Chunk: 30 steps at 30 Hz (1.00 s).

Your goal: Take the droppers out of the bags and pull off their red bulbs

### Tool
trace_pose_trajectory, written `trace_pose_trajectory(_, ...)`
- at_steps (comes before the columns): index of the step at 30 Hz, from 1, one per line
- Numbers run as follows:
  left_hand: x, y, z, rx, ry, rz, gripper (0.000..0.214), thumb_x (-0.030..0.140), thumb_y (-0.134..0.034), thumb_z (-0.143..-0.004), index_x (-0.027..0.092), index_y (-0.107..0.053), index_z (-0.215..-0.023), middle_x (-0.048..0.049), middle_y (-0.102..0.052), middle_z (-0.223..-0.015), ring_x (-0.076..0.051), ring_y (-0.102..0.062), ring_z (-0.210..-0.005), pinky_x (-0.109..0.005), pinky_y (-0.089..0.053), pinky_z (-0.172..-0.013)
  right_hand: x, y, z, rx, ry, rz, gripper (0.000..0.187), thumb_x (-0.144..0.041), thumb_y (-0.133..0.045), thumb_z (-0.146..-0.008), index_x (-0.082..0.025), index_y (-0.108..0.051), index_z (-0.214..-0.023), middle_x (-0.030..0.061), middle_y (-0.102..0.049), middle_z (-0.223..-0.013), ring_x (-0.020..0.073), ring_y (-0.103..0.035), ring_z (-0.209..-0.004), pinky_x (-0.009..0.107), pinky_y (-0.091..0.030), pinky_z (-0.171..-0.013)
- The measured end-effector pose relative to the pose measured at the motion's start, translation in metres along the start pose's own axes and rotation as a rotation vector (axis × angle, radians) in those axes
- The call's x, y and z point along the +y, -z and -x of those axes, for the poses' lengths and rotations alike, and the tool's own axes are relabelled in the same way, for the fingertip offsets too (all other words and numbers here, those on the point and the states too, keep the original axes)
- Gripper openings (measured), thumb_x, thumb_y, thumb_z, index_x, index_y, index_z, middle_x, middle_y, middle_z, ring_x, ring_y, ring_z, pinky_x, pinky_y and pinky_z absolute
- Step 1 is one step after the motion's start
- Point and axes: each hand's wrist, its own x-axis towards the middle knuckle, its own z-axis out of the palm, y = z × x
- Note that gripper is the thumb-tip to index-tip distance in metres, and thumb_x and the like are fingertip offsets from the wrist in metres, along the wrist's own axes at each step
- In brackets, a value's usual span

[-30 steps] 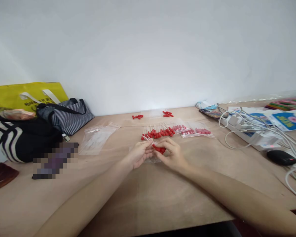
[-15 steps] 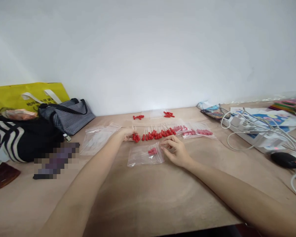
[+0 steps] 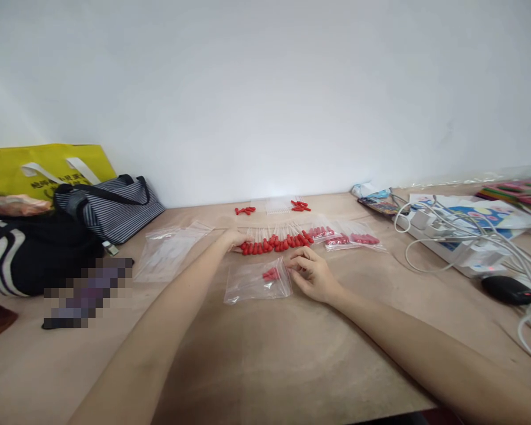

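A row of red-headed sticks (image 3: 278, 242) with thin pale shafts lies side by side on the table, shafts pointing to the wall. My left hand (image 3: 235, 239) is at the row's left end, its fingers closed around the outermost sticks and partly hidden. Nearer to me lies a clear plastic zip bag (image 3: 248, 286) with a few red pieces (image 3: 271, 274) inside. My right hand (image 3: 312, 274) rests at the bag's right edge, fingers curled, thumb and fingertips at the plastic. Filled clear bags (image 3: 363, 238) with red pieces lie right of the row.
Flat clear bags (image 3: 168, 248) lie on the left. Small red piles (image 3: 245, 210) sit near the wall. A striped bag (image 3: 115, 206), a black bag (image 3: 39, 254) and a blurred dark item (image 3: 88, 295) stand left. Right are a power strip (image 3: 451, 254), cables and a black mouse (image 3: 508, 290).
The red heads at my left hand, apart from the row before, now lie against its left end. My right hand stays by the bag. The whole view has shifted slightly.
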Motion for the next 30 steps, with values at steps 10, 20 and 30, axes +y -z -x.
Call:
trace_pose_trajectory(10, -0.022, 0.013, 0.001, 0.228, -0.115, -0.201, 0.017, 0.028, -0.064, -0.071, 0.012, -0.06, -0.073, -0.0009, -0.058, -0.057, -0.012, -0.057, -0.051, -0.022, -0.044, -0.05, 0.0, -0.002, 0.001, -0.046, 0.028, 0.016, 0.017, -0.011, -0.049, -0.073, -0.019, -0.058, -0.084, 0.0055, -0.054, -0.088, 0.0138, -0.053, -0.078, 0.025, -0.048, -0.061)
trace_pose_trajectory(20, -0.044, 0.01, 0.037, 0.434, -0.452, -0.374, 0.022, 0.035, -0.053, -0.075, 0.016, -0.062, -0.08, -0.0051, -0.065, -0.075, -0.019, -0.06, -0.076, -0.027, -0.044, -0.068, -0.003, -0.002, -0.001, -0.058, -0.039, 0.031, 0.013, -0.013, -0.052, -0.073, -0.017, -0.06, -0.081, 0.0033, -0.053, -0.077, 0.0098, -0.049, -0.062, 0.021, -0.041, -0.052)
trace_pose_trajectory(30, -0.093, -0.008, 0.1, 0.033, -1.003, -0.558, 0.043, 0.039, -0.043, -0.084, 0.02, -0.042, -0.123, -0.0075, -0.048, -0.126, -0.02, -0.045, -0.115, -0.034, -0.035, -0.097, -0.016, -0.01, -0.009, -0.235, -0.159, 0.087, 0.017, -0.019, -0.058, -0.072, -0.019, -0.064, -0.087, -0.0015, -0.05, -0.064, 0.0099, -0.044, -0.059, 0.021, -0.034, -0.057)
